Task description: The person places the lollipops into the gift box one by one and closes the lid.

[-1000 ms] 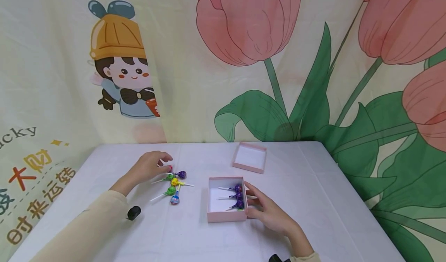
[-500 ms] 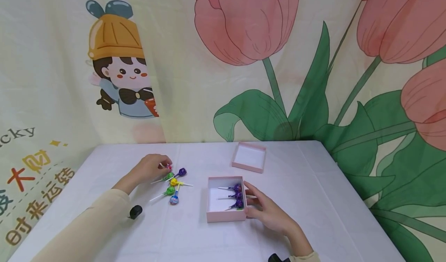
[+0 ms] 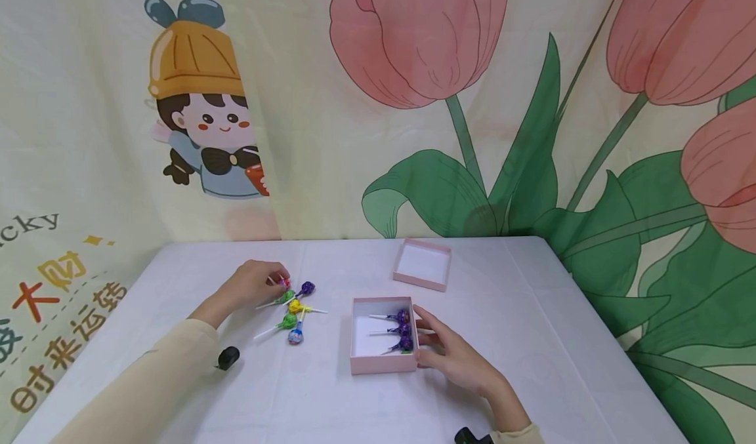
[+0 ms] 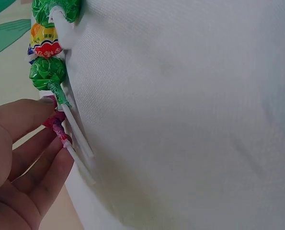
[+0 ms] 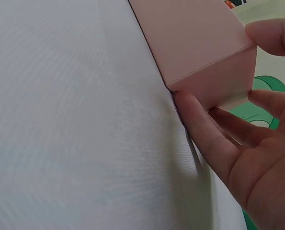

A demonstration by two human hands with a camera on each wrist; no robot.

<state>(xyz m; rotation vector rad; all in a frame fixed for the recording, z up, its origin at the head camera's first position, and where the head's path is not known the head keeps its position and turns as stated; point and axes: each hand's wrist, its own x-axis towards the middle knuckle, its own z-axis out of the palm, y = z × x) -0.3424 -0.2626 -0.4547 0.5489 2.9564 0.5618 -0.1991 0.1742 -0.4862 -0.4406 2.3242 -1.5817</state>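
My left hand [image 3: 251,283] pinches a pink-red lollipop [image 4: 57,127] between thumb and fingers, its white stick slanting down in the left wrist view. Right beside it lies a green lollipop [image 3: 287,297]. A purple [image 3: 308,288], a yellow [image 3: 294,307], another green [image 3: 289,321] and a blue lollipop [image 3: 296,334] form a loose cluster. My right hand [image 3: 457,359] has its spread fingertips against the right side of a pink box [image 3: 384,366], thumb at the near corner. Inside the box, purple lollipops [image 3: 403,330] are lined along the right wall, sticks pointing left.
A pink box lid [image 3: 421,284] lies inside-up behind the box. The white cloth-covered table [image 3: 319,404] reaches back to a printed curtain [image 3: 307,136]. A small black object [image 3: 227,359] shows beside the left forearm, and another [image 3: 471,436] near the right wrist.
The left fingers have come together on the pink-red lollipop, with the raised index finger lowered. The purple lollipop beside it has shifted slightly. The right hand and box have stayed in place.
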